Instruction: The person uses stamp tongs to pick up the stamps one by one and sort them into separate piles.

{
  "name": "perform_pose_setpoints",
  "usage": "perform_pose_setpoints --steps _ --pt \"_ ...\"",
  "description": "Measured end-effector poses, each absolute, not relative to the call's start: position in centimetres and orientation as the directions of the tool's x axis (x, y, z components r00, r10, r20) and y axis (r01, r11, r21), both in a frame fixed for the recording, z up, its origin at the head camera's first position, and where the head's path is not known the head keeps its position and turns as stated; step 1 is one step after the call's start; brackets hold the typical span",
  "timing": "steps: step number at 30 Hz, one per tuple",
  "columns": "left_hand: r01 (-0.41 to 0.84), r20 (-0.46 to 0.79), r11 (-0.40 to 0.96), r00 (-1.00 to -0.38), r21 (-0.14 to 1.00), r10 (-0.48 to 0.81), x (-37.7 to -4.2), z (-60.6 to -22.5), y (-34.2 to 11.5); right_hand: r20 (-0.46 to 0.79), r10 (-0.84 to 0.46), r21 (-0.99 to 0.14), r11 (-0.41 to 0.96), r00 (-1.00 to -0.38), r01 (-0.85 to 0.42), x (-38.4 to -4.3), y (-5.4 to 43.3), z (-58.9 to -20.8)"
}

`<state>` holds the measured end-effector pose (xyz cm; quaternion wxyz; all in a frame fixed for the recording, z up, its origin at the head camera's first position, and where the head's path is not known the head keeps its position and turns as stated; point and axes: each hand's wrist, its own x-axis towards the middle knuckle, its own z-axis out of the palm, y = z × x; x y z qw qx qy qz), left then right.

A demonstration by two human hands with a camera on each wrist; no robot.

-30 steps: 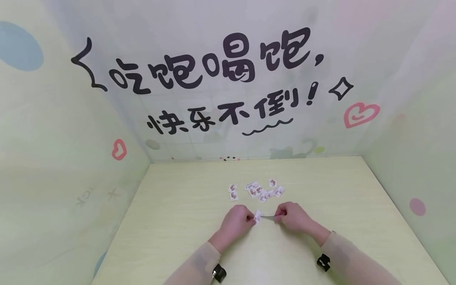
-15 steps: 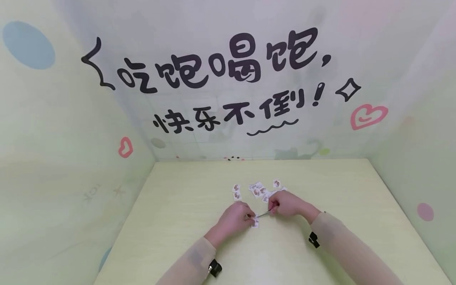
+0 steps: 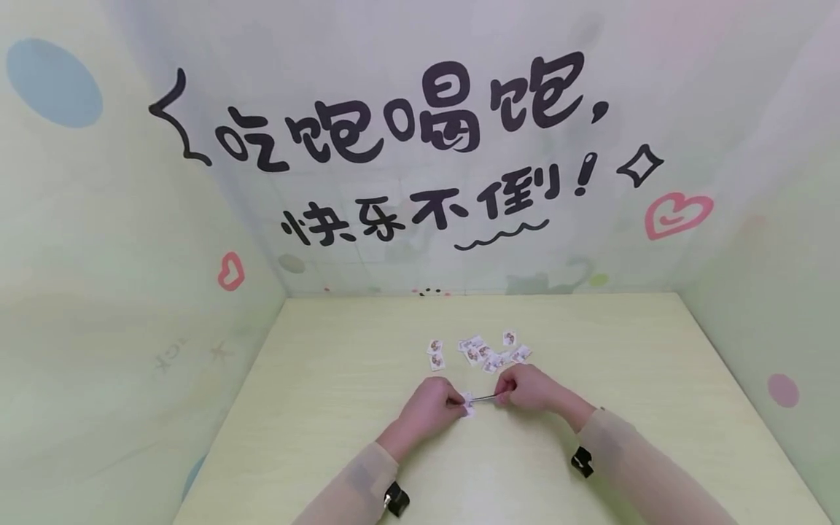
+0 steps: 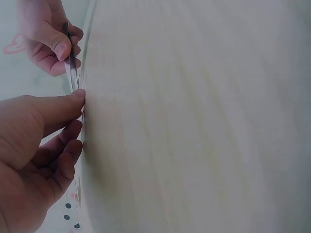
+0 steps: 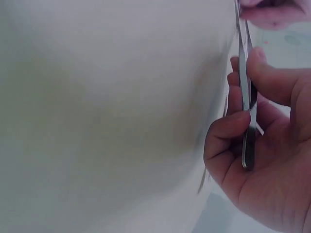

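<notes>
On one bench (image 3: 315,423), the right hand's grip (image 3: 530,386) closes round one pair of tweezers (image 3: 484,398); the left hand's grip (image 3: 429,408) pinches one paper piece (image 3: 469,410), which it partly covers, by the tweezers' tips. Beyond lies a paper cluster (image 3: 484,353) overlapping too much to count.

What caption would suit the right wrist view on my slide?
Tweezers held in the right hand point toward the left hand at top right, beside a pale tabletop.
</notes>
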<state>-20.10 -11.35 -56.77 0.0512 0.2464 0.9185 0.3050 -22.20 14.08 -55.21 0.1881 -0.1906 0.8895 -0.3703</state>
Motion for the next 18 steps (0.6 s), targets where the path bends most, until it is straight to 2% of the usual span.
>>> perform_pose_setpoints --steps 8,18 --pt "0.435 0.091 0.687 -0.874 0.582 0.477 -20.0 -56.9 -11.5 -0.23 -0.344 -0.743 0.666 -0.91 -0.064 -20.1 13.4 -55.6" --pt "0.405 0.071 0.715 -0.891 0.57 0.448 -19.9 -56.7 -12.4 -0.246 -0.293 -0.77 0.638 -0.924 0.002 -19.2 11.8 -55.1"
